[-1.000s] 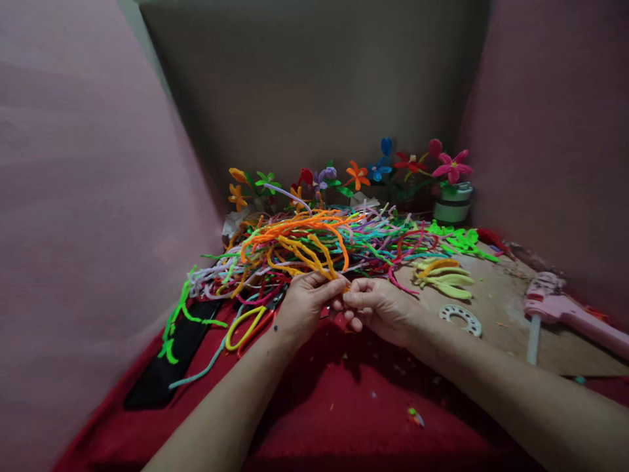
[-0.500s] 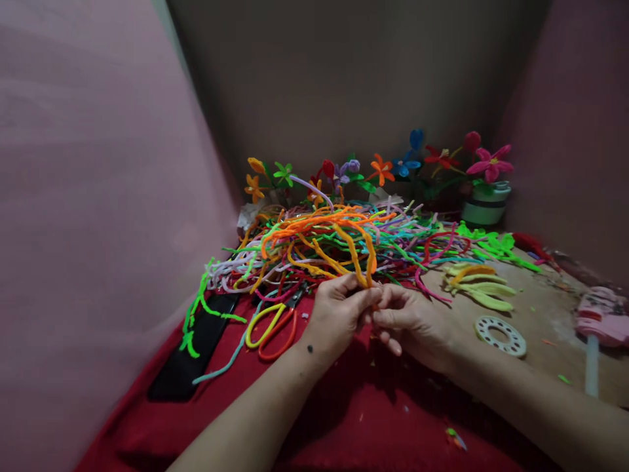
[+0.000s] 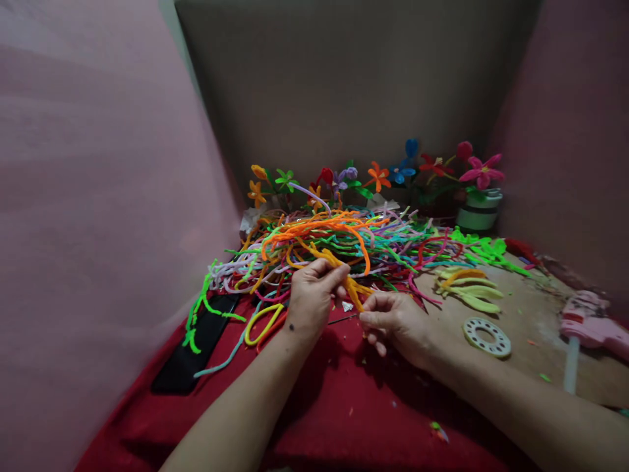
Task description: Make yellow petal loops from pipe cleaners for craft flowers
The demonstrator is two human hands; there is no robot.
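Observation:
An orange-yellow fuzzy stem bundle (image 3: 354, 288) stretches between my two hands over the red cloth. My left hand (image 3: 317, 292) is closed on its upper left part, and some of the strands stick out beyond the fingers toward the pile. Lower down, my right hand (image 3: 393, 318) pinches the other end between thumb and fingers. Just behind the hands lies a large tangled pile of coloured fuzzy stems (image 3: 319, 233). A small white tuft (image 3: 347, 306) and a thin dark rod lie between the hands.
Scissors with yellow and red handles (image 3: 263, 324) lie left of my left hand, near a black flat object (image 3: 179, 354). To the right are yellow petals (image 3: 474, 292), a white ring (image 3: 486, 337) and a pink glue gun (image 3: 590, 321). Fuzzy flowers (image 3: 378, 176) stand behind.
My hands have moved apart, the left one up and to the left. The orange-yellow strands, upright before, now slant between them. The view has shifted slightly.

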